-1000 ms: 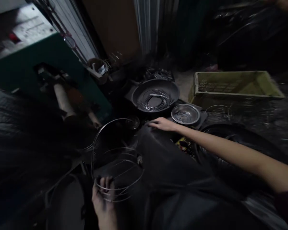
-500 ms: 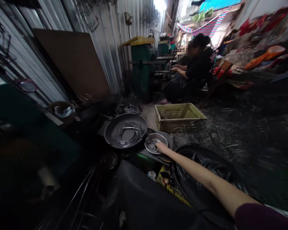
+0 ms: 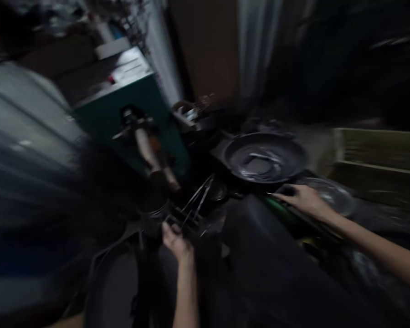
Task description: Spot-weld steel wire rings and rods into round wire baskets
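My left hand [image 3: 178,243] is closed at the lower edge of a bent wire frame [image 3: 202,200], which stands up beyond the fingers. Blur hides exactly where the fingers grip it. My right hand [image 3: 307,200] is closed in a pinch, with a small shiny metal piece [image 3: 272,195] poking out at the fingertips. Just behind the right wrist lies a round metal bowl [image 3: 343,196] with small bits in it. Past that hand, a wide dark pan [image 3: 299,157] holds curved wires [image 3: 259,171].
A green machine [image 3: 105,114] with a jutting rod stands ahead on the left. The yellowish plastic crate [image 3: 379,166] is at the right. A brown board [image 3: 208,50] leans at the back, and dark cloth [image 3: 269,255] covers the near middle.
The view has swung left. My right hand has come out of the bowl with a small metal piece. My left hand and the wire frame are now visible.
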Demonstrator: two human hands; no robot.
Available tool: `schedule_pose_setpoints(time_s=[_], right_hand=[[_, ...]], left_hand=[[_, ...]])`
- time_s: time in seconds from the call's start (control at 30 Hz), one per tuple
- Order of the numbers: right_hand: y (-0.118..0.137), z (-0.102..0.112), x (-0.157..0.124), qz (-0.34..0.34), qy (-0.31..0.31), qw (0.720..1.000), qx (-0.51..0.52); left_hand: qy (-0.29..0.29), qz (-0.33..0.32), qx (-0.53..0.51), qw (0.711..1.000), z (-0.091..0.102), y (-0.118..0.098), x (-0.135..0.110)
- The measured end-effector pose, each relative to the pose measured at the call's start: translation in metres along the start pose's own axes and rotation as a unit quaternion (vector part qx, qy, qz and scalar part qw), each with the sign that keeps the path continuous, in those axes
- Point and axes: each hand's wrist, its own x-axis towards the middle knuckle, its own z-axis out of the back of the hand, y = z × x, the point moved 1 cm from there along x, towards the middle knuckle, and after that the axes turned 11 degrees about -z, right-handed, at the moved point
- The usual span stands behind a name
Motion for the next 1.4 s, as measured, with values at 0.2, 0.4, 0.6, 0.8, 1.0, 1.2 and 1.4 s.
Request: schedule_pose_setpoints(time_s=[0.2, 0.4, 0.6, 0.8, 1.0, 1.2, 1.4], right_hand=[[0.128, -0.069, -0.014, 0.051, 0.137, 0.96, 0.237], [0.195, -0.107, -0.024, -0.075, 0.241, 0.872, 0.421], [0.21, -0.125, -0.031, -0.13, 0.29, 0.793, 0.52], [0.223, -0.126, -0.036, -0.172, 0.309, 0.776, 0.522], [0.23, -0.127, -0.041, -0.205, 0.317, 0.769, 0.516], [0.242, -0.126, -0.044, -0.222, 0.302, 0.761, 0.529], [0.253, -0.125, -0.048, -0.232, 0.287, 0.756, 0.54]], left_hand=[[-0.018, 0.002, -0.067, 0.998, 0.009, 0.004, 0.007], [-0.037, 0.006, -0.065, 0.997, 0.03, 0.004, 0.014], [-0.069, -0.014, -0.045, 0.997, 0.037, 0.009, 0.027], [-0.091, -0.011, -0.056, 0.994, 0.037, 0.005, 0.033], [-0.089, -0.005, -0.054, 0.995, 0.038, 0.007, 0.034], [-0.111, 0.002, -0.055, 0.992, 0.037, 0.01, 0.038], [-0.124, 0.012, -0.069, 0.99, 0.035, 0.009, 0.042]])
